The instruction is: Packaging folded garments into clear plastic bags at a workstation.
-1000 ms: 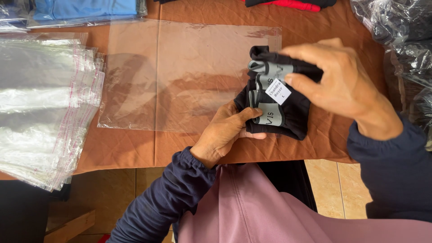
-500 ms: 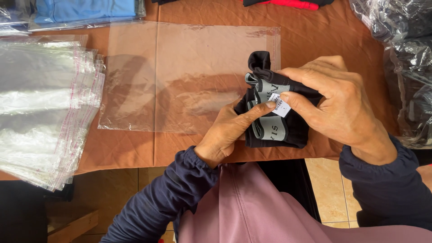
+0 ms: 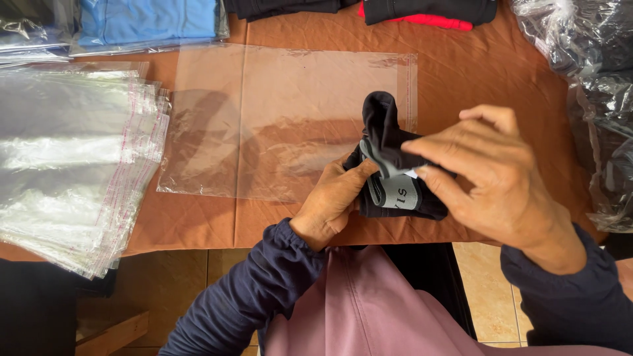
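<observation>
Both hands grip a folded black garment (image 3: pixel 395 161), soft knit with a grey elastic band, at the near counter (image 3: pixel 501 72) edge. Left hand (image 3: pixel 333 201) cups it from below, fingers curled shut; right hand (image 3: pixel 491 178) pinches the band on top. Flat clear plastic bag (image 3: pixel 283 125) lies just behind, glossy bag stack (image 3: pixel 72 165) left.

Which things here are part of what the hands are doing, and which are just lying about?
In hand:
- black folded garment, held by left hand and right hand
- flat clear bag beside it

Lying about:
- stack of clear bags
- bagged blue garment
- red and black clothes
- bagged dark goods
</observation>
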